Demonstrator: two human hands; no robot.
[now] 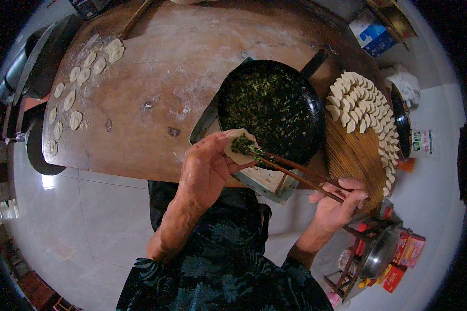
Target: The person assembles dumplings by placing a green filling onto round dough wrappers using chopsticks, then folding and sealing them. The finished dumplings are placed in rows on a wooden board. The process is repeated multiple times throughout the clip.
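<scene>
My left hand [207, 171] holds a round dough wrapper [239, 156] with chopped green filling [242, 144] lying on it. In my right hand [340, 200] is a pair of wooden chopsticks [295, 171], their tips at the filling on the wrapper. Just beyond, a black frying pan [320, 112] full of chopped green filling rests on a tray [264, 184] at the table's near edge. Many folded dumplings [358, 101] lie in curved rows on a round woven mat [350, 155] to the right. Several flattened dough wrappers [76, 120] are scattered at the table's left end.
The floured wooden table [155, 89] spans the view before me. A wooden stick [138, 15] lies at its far left. The pan's handle [314, 64] points away to the right. A rack with a metal bowl [379, 248] and red boxes [393, 278] stands at lower right.
</scene>
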